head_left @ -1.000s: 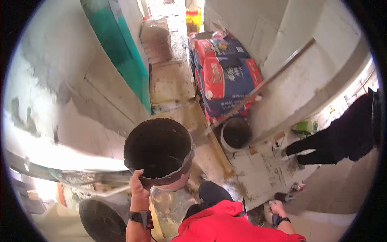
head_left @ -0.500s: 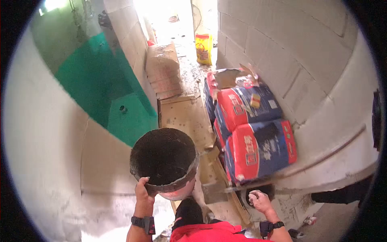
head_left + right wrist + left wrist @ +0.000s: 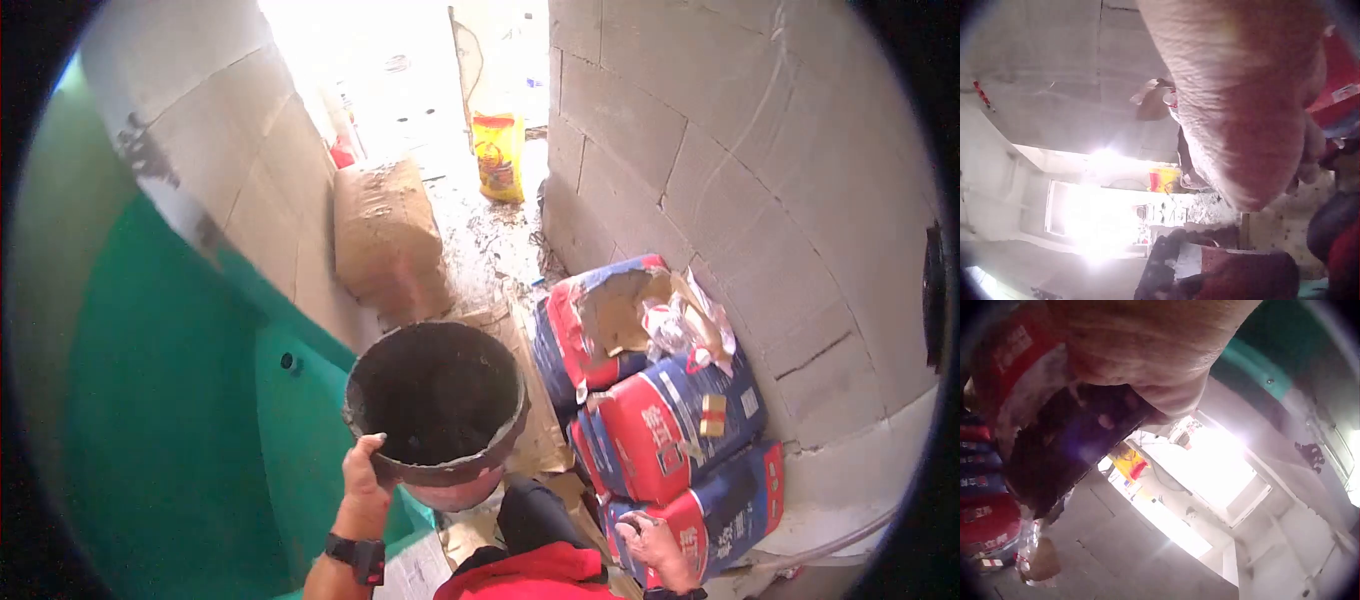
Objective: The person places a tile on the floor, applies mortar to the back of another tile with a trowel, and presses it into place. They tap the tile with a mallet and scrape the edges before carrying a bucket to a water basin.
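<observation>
My left hand [image 3: 367,482] grips the near left rim of a dark, mortar-crusted bucket [image 3: 462,490], thumb over the edge. The bucket is held in front of my body, its mouth tilted toward me, and its inside looks dark with no contents showing. In the left wrist view, the hand lies against the bucket's dark rim band [image 3: 1054,447]. My right hand [image 3: 655,545] hangs with loosely curled fingers and nothing visible in it. It overlaps the lowest of the stacked red and blue bags [image 3: 735,510] in the head view.
A torn-open bag [image 3: 615,315] with crumpled plastic tops the far end of the stack on the right. Ahead, a brown sack [image 3: 385,235] stands by the left wall, and a yellow bag [image 3: 498,165] farther on. A green-coated recess [image 3: 180,400] with a pipe stub [image 3: 289,362] lies left.
I have moved forward along the passage with the bucket still in my left hand. The bag stack has come up beside me on the right. My right hand has swung forward from low at the right.
</observation>
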